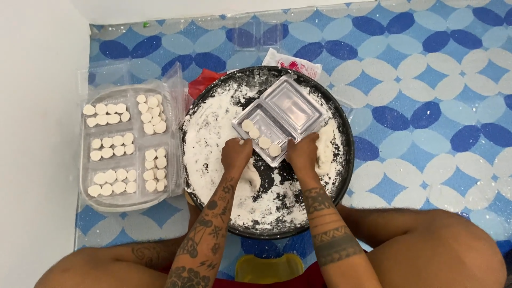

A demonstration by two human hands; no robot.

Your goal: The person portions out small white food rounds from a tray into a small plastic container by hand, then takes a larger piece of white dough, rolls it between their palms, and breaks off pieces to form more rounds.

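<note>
A round black pan dusted with white flour lies on the floor in front of me. On it rests an open clear plastic clamshell box with several white dough discs in its near half. My left hand touches the box's near left edge beside the discs. My right hand is at the box's near right corner, fingers curled, close to a lump of white dough. Whether either hand pinches a disc is hidden.
To the left, clear plastic boxes filled with rows of white discs sit near the white wall. A red-and-white packet and empty clear boxes lie beyond the pan. Blue patterned mat covers the floor. My knees flank the pan.
</note>
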